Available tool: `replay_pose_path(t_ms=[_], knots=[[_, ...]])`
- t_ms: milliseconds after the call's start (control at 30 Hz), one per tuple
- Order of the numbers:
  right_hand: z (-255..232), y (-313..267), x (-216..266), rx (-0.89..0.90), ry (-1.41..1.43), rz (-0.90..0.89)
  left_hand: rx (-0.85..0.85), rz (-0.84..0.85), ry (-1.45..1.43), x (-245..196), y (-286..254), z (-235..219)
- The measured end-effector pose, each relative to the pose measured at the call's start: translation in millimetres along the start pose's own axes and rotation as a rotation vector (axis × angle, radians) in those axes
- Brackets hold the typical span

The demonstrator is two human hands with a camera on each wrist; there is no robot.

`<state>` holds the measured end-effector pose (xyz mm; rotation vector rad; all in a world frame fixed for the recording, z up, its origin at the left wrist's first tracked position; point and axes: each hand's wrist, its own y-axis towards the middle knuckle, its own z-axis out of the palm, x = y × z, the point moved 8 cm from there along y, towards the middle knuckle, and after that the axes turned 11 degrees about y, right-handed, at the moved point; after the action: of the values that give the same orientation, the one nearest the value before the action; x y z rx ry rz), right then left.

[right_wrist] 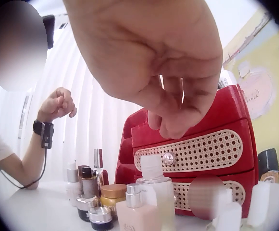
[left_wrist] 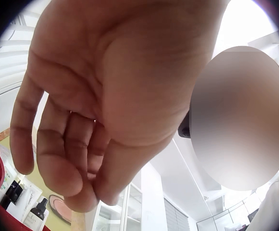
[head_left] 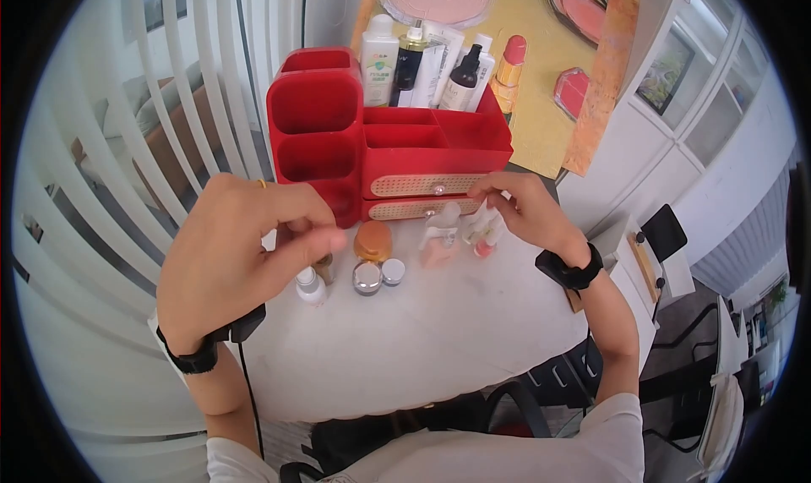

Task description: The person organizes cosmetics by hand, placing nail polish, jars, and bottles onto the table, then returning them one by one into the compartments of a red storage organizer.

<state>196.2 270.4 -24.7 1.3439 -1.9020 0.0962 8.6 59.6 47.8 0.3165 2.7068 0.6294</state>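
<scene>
My left hand (head_left: 241, 251) hovers at the left over the white table (head_left: 405, 348), fingers loosely bent and holding nothing. Under its fingertips stand a small white bottle (head_left: 310, 289), an amber jar (head_left: 372, 243) and two silver-lidded jars (head_left: 367, 278). At the right, my right hand (head_left: 530, 211) hangs with bent fingers in front of a red cosmetics organizer (head_left: 439, 161); no object shows in its grasp. Close by its fingertips is the upper woven-front drawer (right_wrist: 197, 151) with a round knob. Below it stand a peach bottle (right_wrist: 138, 217) and a clear bottle (right_wrist: 161, 192).
Tall bottles, among them a white one (head_left: 379, 60) and a black spray bottle (head_left: 461, 81), fill the organizer's back section. Behind it is a yellow board (head_left: 532, 132) with makeup pictures. Vertical blinds (head_left: 101, 255) line the left; white cabinets (head_left: 608, 162) stand right.
</scene>
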Motion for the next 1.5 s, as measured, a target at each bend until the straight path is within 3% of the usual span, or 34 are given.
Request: replay_pose_path(t_ms=[200, 400, 533, 600, 633, 800, 1033, 1167, 1233, 1333, 1500], knots=[[11.5, 5.0, 19.0, 0.057, -0.114, -0.002, -0.153, 0.126, 0.066, 3.0, -7.0, -12.5], [44.1, 21.1, 57.6, 0.113, 0.095, -0.043, -0.007, 0.011, 0.025, 28.0, -18.9, -9.4], [91.3, 39.3, 94.2, 0.211, 0.042, -0.157, -0.122, 0.025, 0.167, 24.1, -23.1, -19.7], [110.3, 51.7, 109.3, 0.209, 0.034, -0.358, -0.105, -0.005, 0.169, 32.7, -24.1, -18.6], [120.9, 59.3, 110.4, 0.215, 0.034, -0.363, -0.086, -0.028, 0.164, 36.6, -25.0, -17.2], [151.8, 96.9, 95.0, 0.178, 0.235, -0.191, -0.055, -0.139, 0.199, 44.6, -29.4, -21.0], [169.4, 107.2, 83.5, 0.164, 0.181, -0.070, -0.117, -0.251, 0.225, 40.5, -37.0, -34.0], [156.6, 108.9, 89.0, 0.049, 0.264, -0.104, -0.119, -0.240, 0.221, 34.6, -37.4, -38.0], [142.4, 111.3, 99.4, -0.009, 0.297, -0.135, 0.034, -0.376, 0.218, 42.7, -39.4, -32.3], [101.3, 116.3, 122.1, -0.193, 0.310, -0.289, -0.018, -0.360, 0.276, 40.8, -42.4, -33.6], [9.3, 124.1, 133.1, -0.386, 0.409, -0.371, -0.004, -0.370, 0.254, 41.2, -41.1, -28.9]])
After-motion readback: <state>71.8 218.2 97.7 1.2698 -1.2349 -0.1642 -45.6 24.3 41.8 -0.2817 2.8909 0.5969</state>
